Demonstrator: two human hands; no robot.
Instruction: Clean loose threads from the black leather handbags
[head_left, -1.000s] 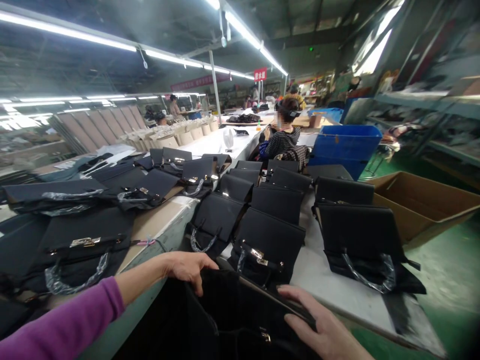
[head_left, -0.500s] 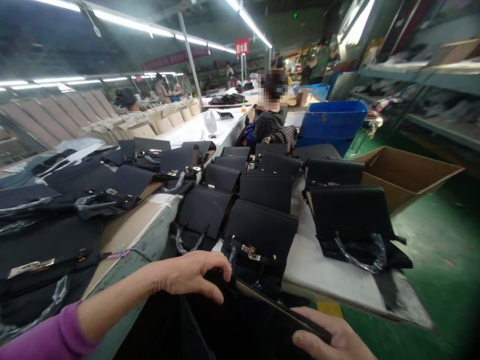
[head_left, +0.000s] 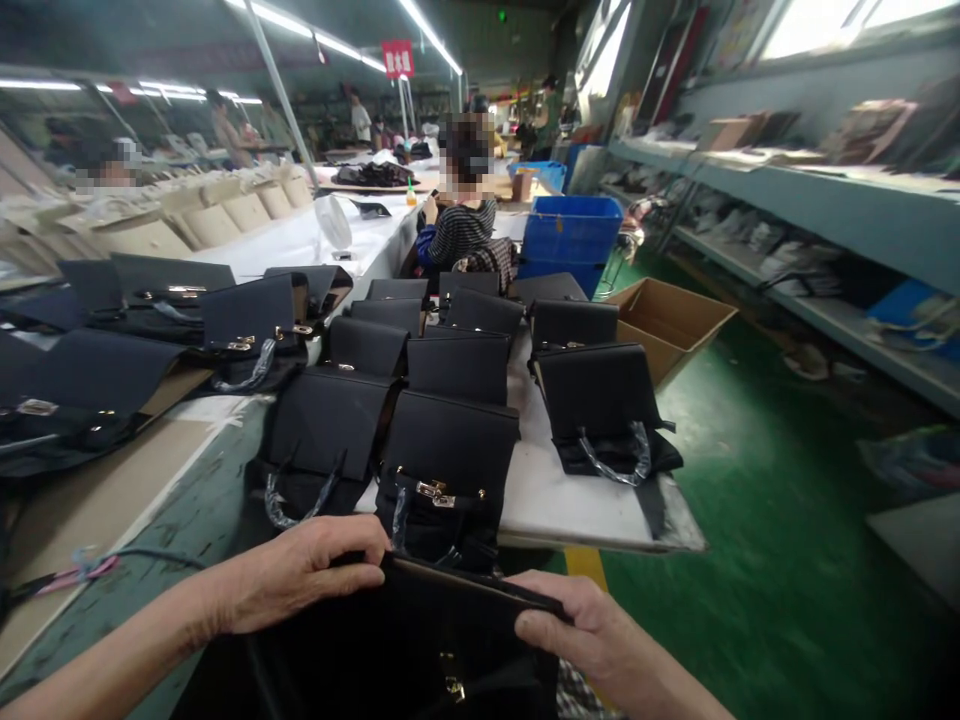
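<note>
A black handbag (head_left: 420,640) is held up close in front of me, a gold clasp showing low on its dark side. My left hand (head_left: 307,570) pinches the left end of its upper edge between thumb and fingers. At the right end of that edge, my right hand (head_left: 574,625) grips with the thumb on the near side. Just beyond stands another black handbag (head_left: 450,435) with a gold turn-lock and a plastic-wrapped handle. To its left is a similar black bag (head_left: 330,420). The lower part of the held bag is dark and hard to make out.
More black bags crowd the white table (head_left: 536,510), one black bag (head_left: 600,400) near its right edge. Pink-handled scissors (head_left: 82,570) lie on the left bench. An open cardboard box (head_left: 667,325) and blue bin (head_left: 570,240) stand beyond, near a seated person (head_left: 461,225).
My left hand has closed onto the bag's upper edge, where its fingers were spread before. The bag's gold clasp has come into sight. My view has turned to the right.
</note>
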